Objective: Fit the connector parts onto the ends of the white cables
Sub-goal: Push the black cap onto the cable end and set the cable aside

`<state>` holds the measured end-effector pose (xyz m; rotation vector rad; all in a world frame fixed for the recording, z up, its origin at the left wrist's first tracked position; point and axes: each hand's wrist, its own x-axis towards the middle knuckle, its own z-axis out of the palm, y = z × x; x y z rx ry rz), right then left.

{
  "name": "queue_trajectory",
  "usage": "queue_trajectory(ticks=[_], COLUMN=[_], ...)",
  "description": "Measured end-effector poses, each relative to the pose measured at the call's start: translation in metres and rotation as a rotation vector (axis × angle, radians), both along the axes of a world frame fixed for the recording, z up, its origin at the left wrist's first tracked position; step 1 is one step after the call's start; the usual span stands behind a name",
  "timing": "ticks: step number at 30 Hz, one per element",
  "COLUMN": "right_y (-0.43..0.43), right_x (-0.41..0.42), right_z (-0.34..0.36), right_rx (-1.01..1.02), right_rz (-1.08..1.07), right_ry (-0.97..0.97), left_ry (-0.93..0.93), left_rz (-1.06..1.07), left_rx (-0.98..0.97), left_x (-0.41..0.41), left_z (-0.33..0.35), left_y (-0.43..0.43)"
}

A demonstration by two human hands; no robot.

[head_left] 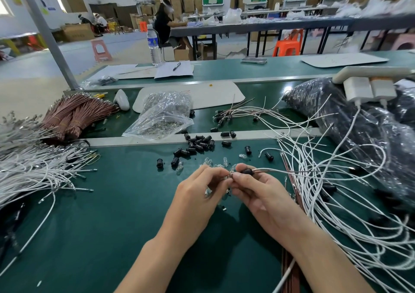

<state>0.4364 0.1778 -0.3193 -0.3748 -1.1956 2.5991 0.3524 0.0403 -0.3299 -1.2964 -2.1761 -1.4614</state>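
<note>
While my right hand (260,193) pinches a black cap (247,171) on a white cable (269,169) between both hands, my left hand (199,189) pinches a clear part (229,175) at its tip. I judge much remains: loose caps (199,144) beyond, bare cables (33,169) left.

table (112,214) green | cables (336,180) white | connector parts (199,143) black | wire bundle (74,115) copper-brown

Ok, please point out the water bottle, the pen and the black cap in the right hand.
water bottle (155,54): head view, clear body below label
pen (176,66): head view, middle of the barrel
black cap (247,171): head view, its visible side
</note>
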Motion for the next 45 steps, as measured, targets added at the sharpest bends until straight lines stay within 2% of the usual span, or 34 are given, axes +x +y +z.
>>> queue_trajectory(ticks=[10,23,30,45], right_y=[0.0035,0.0045,0.0076,0.0082], right_x=[-0.0011,0.0006,0.0035,0.0063], right_z=[-0.002,-0.0028,0.0012,0.0046], right_rx=[0.011,-0.001,0.035,0.093], right_rz=[-0.066,-0.026,-0.004,-0.023], right_ry=[-0.015,-0.014,-0.024,-0.006], left_ry=[0.041,0.045,-0.012,-0.017], left_rz=[-0.029,-0.032,-0.053,-0.037], left_rx=[-0.017,-0.012,0.018,0.033], left_x=[0.0008,-0.0009,-0.0018,-0.0002], left_z=[0.0023,0.0021,0.0015,0.0025], left_y=[0.0004,-0.0003,0.001,0.0024])
